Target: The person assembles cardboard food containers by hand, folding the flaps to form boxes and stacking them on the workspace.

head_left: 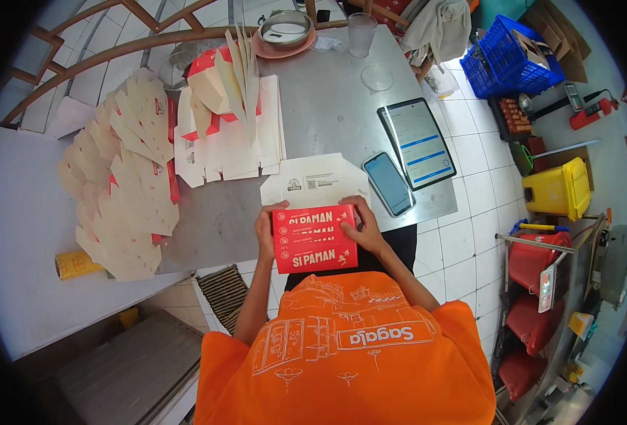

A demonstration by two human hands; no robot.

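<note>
Between my two hands, at the near edge of the metal table, is a stack of red cardboard food boxes point(315, 246) with white lettering. Their red front panels overlap like steps, and a cream-white lid flap point(315, 178) spreads out behind them on the table. My left hand point(265, 228) is closed on the left edge of the stack. On the other side, my right hand point(363, 228) grips the upper right corner, its thumb over the red front. The undersides of the boxes are hidden.
Left on the metal table point(217, 234) lie a heap of cream cardboard blanks point(125, 184) and part-folded boxes point(221, 92). A phone point(389, 184) and a tablet point(418, 144) lie right, near a plastic cup point(361, 35). A metal bowl point(285, 30) sits at the back.
</note>
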